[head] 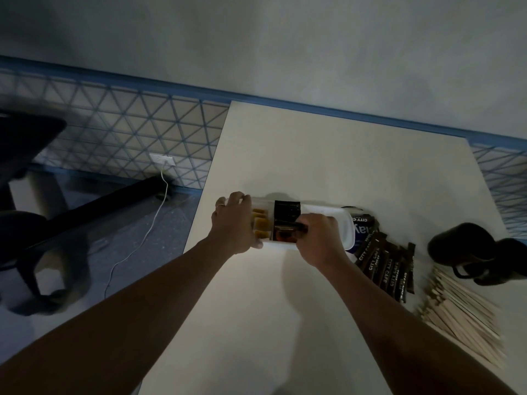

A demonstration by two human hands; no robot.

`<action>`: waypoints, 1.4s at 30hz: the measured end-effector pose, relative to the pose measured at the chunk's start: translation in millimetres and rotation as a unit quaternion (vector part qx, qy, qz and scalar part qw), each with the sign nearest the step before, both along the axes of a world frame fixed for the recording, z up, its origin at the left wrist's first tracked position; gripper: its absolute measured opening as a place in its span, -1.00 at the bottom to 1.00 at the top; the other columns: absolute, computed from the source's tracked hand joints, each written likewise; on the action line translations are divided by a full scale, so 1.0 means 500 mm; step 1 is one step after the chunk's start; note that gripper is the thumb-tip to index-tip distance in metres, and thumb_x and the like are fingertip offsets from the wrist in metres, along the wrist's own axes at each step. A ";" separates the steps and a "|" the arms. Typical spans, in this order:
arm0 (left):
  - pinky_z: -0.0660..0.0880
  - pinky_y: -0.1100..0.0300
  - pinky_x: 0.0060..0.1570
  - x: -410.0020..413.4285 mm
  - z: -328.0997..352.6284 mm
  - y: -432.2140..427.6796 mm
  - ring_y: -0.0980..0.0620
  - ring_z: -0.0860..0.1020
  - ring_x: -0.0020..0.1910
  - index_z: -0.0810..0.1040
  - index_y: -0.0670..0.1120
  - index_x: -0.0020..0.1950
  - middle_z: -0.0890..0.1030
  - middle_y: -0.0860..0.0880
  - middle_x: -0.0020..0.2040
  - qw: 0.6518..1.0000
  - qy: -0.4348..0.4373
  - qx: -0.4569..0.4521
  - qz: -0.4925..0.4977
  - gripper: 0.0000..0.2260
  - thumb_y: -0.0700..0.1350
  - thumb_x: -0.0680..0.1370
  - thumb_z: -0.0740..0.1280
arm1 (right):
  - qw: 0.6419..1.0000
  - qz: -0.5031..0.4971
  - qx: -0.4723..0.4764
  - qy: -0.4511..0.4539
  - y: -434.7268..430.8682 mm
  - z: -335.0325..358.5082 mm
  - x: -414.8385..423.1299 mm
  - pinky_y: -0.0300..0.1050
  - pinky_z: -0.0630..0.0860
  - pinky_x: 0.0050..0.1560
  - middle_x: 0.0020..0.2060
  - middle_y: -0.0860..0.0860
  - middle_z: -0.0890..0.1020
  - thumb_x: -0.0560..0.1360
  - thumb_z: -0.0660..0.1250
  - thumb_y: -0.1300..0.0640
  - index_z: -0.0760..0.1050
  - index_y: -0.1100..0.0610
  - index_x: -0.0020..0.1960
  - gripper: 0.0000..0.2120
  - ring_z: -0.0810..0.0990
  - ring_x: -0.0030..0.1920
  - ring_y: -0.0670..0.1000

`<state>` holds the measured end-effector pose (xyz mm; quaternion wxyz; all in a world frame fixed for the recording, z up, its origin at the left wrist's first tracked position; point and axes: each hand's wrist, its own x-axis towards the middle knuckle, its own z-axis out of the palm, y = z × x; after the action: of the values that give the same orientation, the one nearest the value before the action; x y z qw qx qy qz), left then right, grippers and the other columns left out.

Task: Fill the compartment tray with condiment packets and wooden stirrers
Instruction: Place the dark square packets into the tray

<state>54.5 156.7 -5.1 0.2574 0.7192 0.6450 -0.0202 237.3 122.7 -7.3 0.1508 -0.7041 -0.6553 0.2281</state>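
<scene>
A white compartment tray (328, 210) lies on the white table (313, 155). My left hand (233, 223) grips its left end, thumb on the near rim. Yellow packets (261, 223) fill the left compartment; dark packets (287, 210) stand in the middle one. My right hand (319, 238) is closed on dark brown packets (288, 228) and holds them in the middle compartment. Loose brown "City Cafe" stick packets (385, 266) fan out to the tray's right. A heap of wooden stirrers (462, 317) lies at the table's right edge.
A dark mug (467, 249) sits on its side right of the stick packets. A blue-and-white pack (362, 232) peeks out from behind the tray's right end. Left of the table, on the floor, are a black chair (25, 155) and a white cable (137, 246).
</scene>
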 end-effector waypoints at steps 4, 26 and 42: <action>0.29 -0.12 0.39 0.000 0.000 0.004 -0.26 0.14 0.47 0.16 -0.13 0.52 0.16 -0.07 0.51 1.000 0.007 -0.003 -0.006 -0.04 0.12 0.28 0.58 | 0.998 -0.035 0.023 0.038 -0.007 0.000 0.001 -0.37 0.39 -0.17 -0.07 0.03 0.73 0.44 0.45 0.28 0.66 0.12 0.14 -0.72 0.63 -0.14 0.00; 0.29 -0.09 0.39 -0.002 0.000 0.003 -0.25 0.17 0.45 0.20 -0.14 0.50 0.19 -0.08 0.48 1.000 0.000 0.005 -0.010 -0.06 0.13 0.28 0.58 | 0.985 -0.025 0.163 0.045 -0.003 -0.032 -0.017 -0.45 0.36 -0.20 -0.17 0.05 0.63 0.41 0.46 0.37 0.72 0.18 -0.12 -0.86 0.54 -0.26 -0.08; 0.17 -0.13 0.44 -0.018 -0.006 0.008 -0.22 0.20 0.48 0.29 -0.09 0.43 0.32 -0.07 0.45 0.999 -0.048 0.005 -0.004 -0.11 0.21 0.24 0.56 | 0.985 -0.081 0.150 0.019 -0.061 -0.001 -0.023 -0.18 0.51 -0.03 0.06 0.01 0.61 0.51 0.41 0.19 0.65 0.10 0.20 -0.74 0.62 -0.02 0.03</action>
<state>45.7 160.8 -7.9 0.2844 0.7232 0.6292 0.0170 226.0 92.3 -7.9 0.2848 -0.7198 -0.6201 0.1275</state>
